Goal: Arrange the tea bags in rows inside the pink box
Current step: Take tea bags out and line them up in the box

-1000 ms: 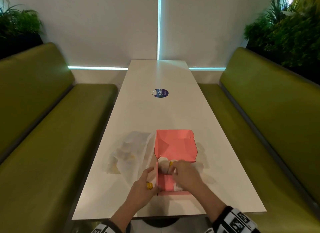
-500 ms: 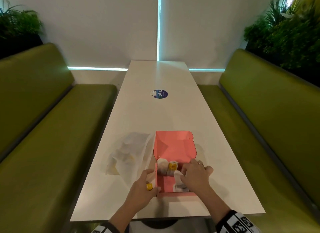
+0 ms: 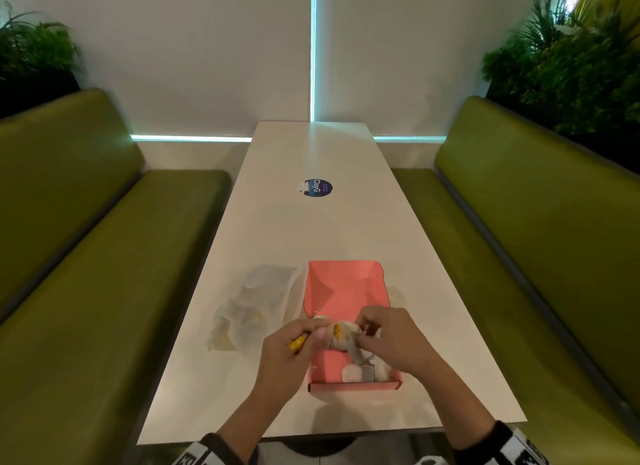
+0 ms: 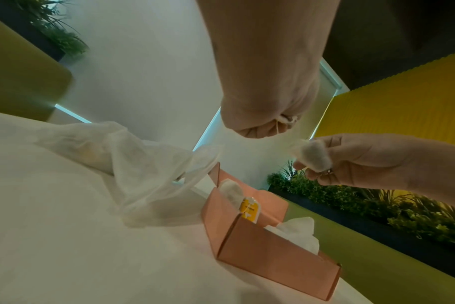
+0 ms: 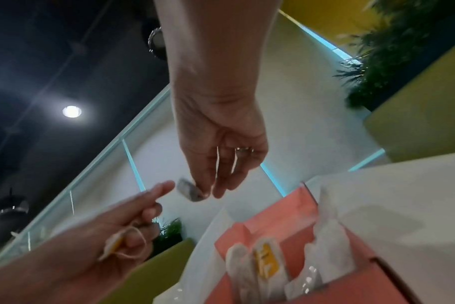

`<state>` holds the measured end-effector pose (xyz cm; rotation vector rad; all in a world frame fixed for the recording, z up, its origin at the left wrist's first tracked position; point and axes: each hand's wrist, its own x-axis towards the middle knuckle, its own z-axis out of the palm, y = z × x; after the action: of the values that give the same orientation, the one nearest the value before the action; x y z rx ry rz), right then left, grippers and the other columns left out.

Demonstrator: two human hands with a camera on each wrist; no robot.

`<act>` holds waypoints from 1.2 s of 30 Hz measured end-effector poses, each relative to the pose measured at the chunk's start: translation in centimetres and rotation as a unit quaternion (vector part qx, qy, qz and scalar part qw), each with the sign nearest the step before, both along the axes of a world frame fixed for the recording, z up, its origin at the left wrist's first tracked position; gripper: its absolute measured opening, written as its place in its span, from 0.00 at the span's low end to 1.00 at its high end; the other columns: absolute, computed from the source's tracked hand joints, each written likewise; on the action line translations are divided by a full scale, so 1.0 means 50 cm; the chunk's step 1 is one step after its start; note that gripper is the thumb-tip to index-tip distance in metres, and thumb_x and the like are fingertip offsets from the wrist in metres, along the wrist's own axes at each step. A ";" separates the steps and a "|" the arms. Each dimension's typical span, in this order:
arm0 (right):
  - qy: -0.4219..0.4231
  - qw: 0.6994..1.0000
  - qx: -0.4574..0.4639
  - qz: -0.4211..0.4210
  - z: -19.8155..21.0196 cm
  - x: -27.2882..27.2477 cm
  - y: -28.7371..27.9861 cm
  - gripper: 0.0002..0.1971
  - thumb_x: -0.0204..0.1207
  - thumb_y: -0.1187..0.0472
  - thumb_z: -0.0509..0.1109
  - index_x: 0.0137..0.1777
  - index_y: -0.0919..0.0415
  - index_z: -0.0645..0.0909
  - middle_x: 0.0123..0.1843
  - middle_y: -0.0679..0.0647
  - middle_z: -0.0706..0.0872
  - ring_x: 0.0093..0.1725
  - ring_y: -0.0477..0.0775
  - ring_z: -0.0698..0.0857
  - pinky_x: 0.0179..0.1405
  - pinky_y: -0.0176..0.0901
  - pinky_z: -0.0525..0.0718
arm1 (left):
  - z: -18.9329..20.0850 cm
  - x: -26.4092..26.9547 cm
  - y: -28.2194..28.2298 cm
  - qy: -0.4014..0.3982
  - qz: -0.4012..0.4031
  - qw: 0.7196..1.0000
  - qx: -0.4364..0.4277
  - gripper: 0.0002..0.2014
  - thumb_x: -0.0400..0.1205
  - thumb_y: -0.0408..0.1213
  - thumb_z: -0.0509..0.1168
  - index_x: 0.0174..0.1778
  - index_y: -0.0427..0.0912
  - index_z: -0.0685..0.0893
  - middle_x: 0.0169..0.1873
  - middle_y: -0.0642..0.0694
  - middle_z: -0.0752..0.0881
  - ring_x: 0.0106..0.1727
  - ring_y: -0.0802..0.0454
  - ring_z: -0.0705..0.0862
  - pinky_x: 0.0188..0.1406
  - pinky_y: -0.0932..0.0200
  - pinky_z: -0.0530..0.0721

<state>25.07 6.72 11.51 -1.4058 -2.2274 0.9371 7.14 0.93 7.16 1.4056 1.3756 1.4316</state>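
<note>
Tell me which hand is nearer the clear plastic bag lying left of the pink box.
Left. The left hand hovers beside the plastic bag, at the pink box's left wall. The right hand is over the box's right side, farther away.

Left hand point(image 3: 289, 355) up off the white table point(image 3: 311, 236), no longer resting beside the near-left corner of the pink box point(image 3: 341, 293); now raised over the box's left wall, yellow tag point(image 3: 297, 344) still curled in the fingers. Right hand point(image 3: 389, 341) lifted out of the box's near right part, now level with the left hand, pinching a tea bag point(image 4: 315, 156) between thumb and fingertips. Hands closer together than 0.5 s ago, string between them. More of the loose tea bags point(image 3: 363, 373) at the near end uncovered.
</note>
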 end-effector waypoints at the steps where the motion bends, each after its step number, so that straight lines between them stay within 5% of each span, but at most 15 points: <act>1: 0.009 1.000 0.008 -0.015 0.000 -0.005 -0.002 0.07 0.70 0.63 0.74 0.36 0.53 0.79 0.32 0.44 0.81 0.34 0.42 0.79 0.38 0.35 0.79 | 0.004 0.001 0.001 0.006 0.003 1.000 0.013 0.08 0.77 0.37 0.68 0.45 0.54 0.90 0.42 0.60 0.90 0.43 0.66 0.85 0.44 0.75 0.79; 4: 0.065 0.997 -0.035 -0.021 -0.005 -0.013 -0.008 0.10 0.71 0.65 0.74 0.34 0.52 0.77 0.24 0.41 0.77 0.25 0.37 0.74 0.28 0.27 0.72 | -0.002 -0.003 0.005 0.030 0.008 0.999 0.009 0.09 0.75 0.44 0.66 0.48 0.57 0.88 0.46 0.58 0.88 0.49 0.63 0.85 0.48 0.73 0.80; 7: 0.083 0.995 -0.057 -0.019 -0.007 -0.015 -0.010 0.09 0.72 0.66 0.73 0.36 0.55 0.78 0.26 0.44 0.78 0.25 0.38 0.74 0.28 0.29 0.74 | -0.014 -0.007 0.007 0.044 -0.011 0.998 -0.036 0.12 0.74 0.50 0.67 0.53 0.63 0.86 0.54 0.66 0.85 0.49 0.61 0.85 0.44 0.64 0.83; 13: 0.101 0.991 -0.084 0.005 -0.007 -0.020 -0.018 0.08 0.71 0.66 0.74 0.39 0.53 0.79 0.32 0.46 0.83 0.32 0.44 0.79 0.35 0.36 0.79 | 0.005 0.006 0.002 0.016 -0.050 0.996 -0.078 0.10 0.76 0.34 0.72 0.38 0.58 0.88 0.29 0.63 0.86 0.32 0.67 0.81 0.30 0.69 0.77; 16: 0.120 0.989 -0.086 0.004 -0.004 -0.017 -0.021 0.08 0.70 0.61 0.77 0.46 0.51 0.82 0.39 0.43 0.86 0.37 0.41 0.81 0.35 0.28 0.79 | 0.006 0.004 0.000 0.015 -0.043 0.995 -0.085 0.11 0.77 0.33 0.71 0.36 0.56 0.88 0.27 0.62 0.85 0.30 0.67 0.79 0.30 0.71 0.75; 24: 0.183 0.980 -0.060 -0.056 -0.010 -0.023 -0.012 0.12 0.69 0.69 0.76 0.34 0.48 0.85 0.38 0.55 0.89 0.36 0.47 0.84 0.43 0.46 0.86 | -0.007 0.000 -0.004 0.026 -0.063 0.989 -0.132 0.09 0.76 0.37 0.73 0.33 0.55 0.85 0.26 0.61 0.83 0.30 0.63 0.79 0.32 0.65 0.77; 29: 0.085 0.994 -0.057 0.027 -0.004 -0.024 -0.019 0.08 0.69 0.62 0.77 0.40 0.47 0.83 0.34 0.38 0.83 0.33 0.38 0.79 0.35 0.26 0.78 | -0.014 -0.003 -0.006 0.050 -0.070 0.986 -0.140 0.05 0.76 0.37 0.73 0.37 0.53 0.88 0.35 0.50 0.90 0.42 0.51 0.88 0.46 0.52 0.86; 32: 0.009 0.999 -0.022 0.034 -0.020 -0.034 -0.009 0.13 0.73 0.63 0.73 0.34 0.44 0.79 0.31 0.38 0.80 0.31 0.37 0.77 0.35 0.27 0.76 | -0.031 -0.006 -0.004 0.087 -0.038 0.982 -0.161 0.05 0.73 0.41 0.76 0.34 0.54 0.87 0.34 0.50 0.90 0.40 0.52 0.87 0.45 0.53 0.85; 36: -0.032 0.998 0.006 -0.045 -0.052 -0.047 0.010 0.06 0.74 0.66 0.67 0.41 0.58 0.86 0.34 0.49 0.82 0.37 0.50 0.79 0.30 0.27 0.70 | -0.056 -0.031 -0.002 0.174 0.051 0.965 -0.190 0.07 0.72 0.45 0.76 0.38 0.57 0.83 0.37 0.57 0.87 0.41 0.57 0.84 0.41 0.62 0.82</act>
<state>22.70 7.21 8.92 -1.5371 -2.1910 0.8585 5.58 0.86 4.37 1.3854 1.8539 0.9345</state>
